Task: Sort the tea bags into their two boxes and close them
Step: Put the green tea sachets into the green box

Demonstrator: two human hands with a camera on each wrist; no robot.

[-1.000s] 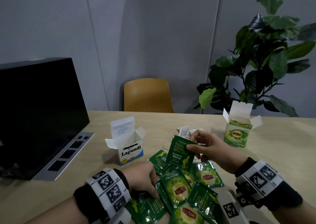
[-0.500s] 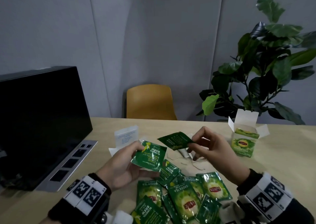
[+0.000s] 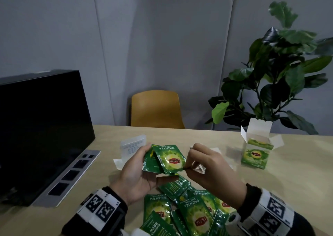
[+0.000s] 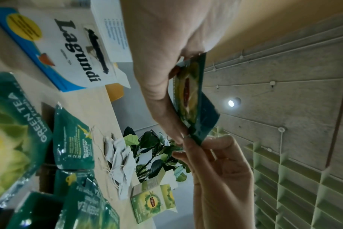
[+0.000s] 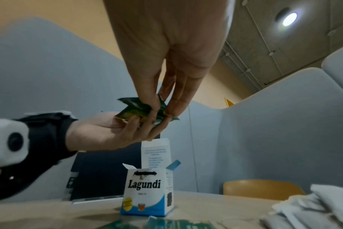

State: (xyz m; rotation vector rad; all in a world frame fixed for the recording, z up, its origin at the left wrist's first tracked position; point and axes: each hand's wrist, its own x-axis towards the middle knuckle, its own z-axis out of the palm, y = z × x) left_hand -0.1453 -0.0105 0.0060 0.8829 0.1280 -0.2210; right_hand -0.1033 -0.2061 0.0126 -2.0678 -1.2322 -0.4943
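Note:
My left hand is raised above the table and holds two green Lipton sachets fanned between thumb and fingers. My right hand pinches the lower right corner of the front sachet. In the left wrist view the sachets show edge-on between both hands. Several more green sachets lie piled on the table near me. The open white Lagundi box stands behind my left hand. At the far right stands the open green Lipton box. White paper tea bags lie behind my right hand.
A black monitor with a grey base fills the table's left side. Across the table are a yellow chair and a leafy plant. Grey partition panels close off the back.
My left hand lifted a sachet from the pile. The right hand carried its own sachet over and laid it against that one. Both hands now meet above the table.

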